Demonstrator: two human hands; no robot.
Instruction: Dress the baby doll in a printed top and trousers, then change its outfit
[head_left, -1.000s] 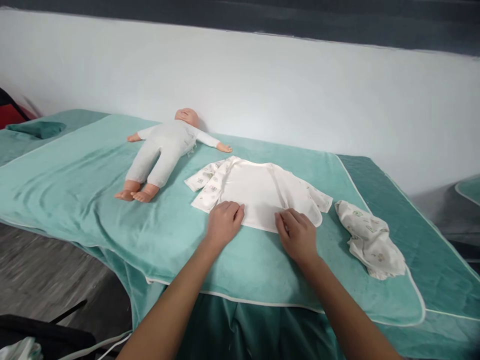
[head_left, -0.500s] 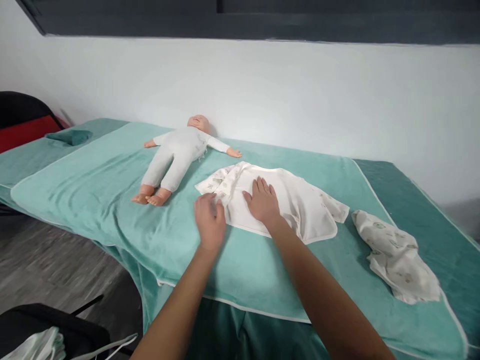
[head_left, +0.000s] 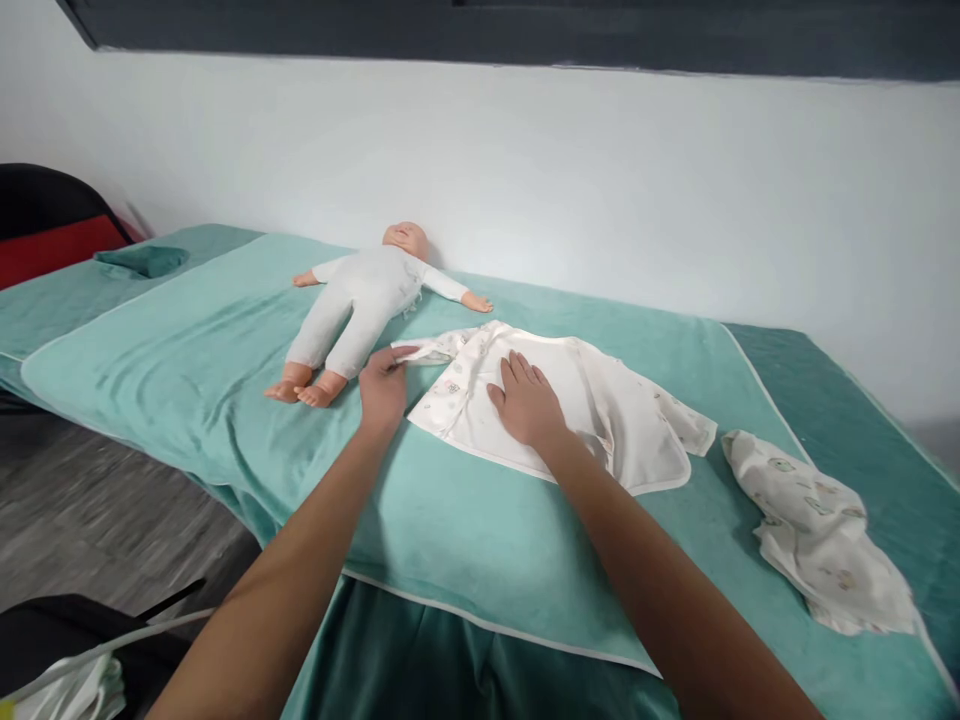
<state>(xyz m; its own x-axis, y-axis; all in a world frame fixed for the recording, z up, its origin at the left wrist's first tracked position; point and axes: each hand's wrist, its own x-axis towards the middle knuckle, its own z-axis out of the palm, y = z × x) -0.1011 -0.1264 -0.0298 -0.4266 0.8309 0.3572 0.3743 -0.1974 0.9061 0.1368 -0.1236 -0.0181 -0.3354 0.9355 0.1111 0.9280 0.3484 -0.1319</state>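
Note:
A white baby shirt (head_left: 600, 410) with small prints lies spread on a teal towel (head_left: 187, 360). My right hand (head_left: 527, 402) rests flat on the shirt's left half, fingers stretched out. My left hand (head_left: 384, 385) pinches the end of the shirt's left sleeve (head_left: 439, 350) near the doll's feet. A baby doll (head_left: 360, 300) in a pale one-piece lies on its back at the far side, arms out, just left of the shirt.
A crumpled printed white garment (head_left: 817, 525) lies on the towel at the right. A folded teal cloth (head_left: 142, 260) sits far left near a red and black seat (head_left: 45, 225). The white wall (head_left: 600, 180) runs behind the table. White cloth (head_left: 75, 690) shows at bottom left.
Both hands left the shirt's near hem. The right hand moved up onto the shirt's left half and lies flat; the left hand moved left and took hold of the sleeve end.

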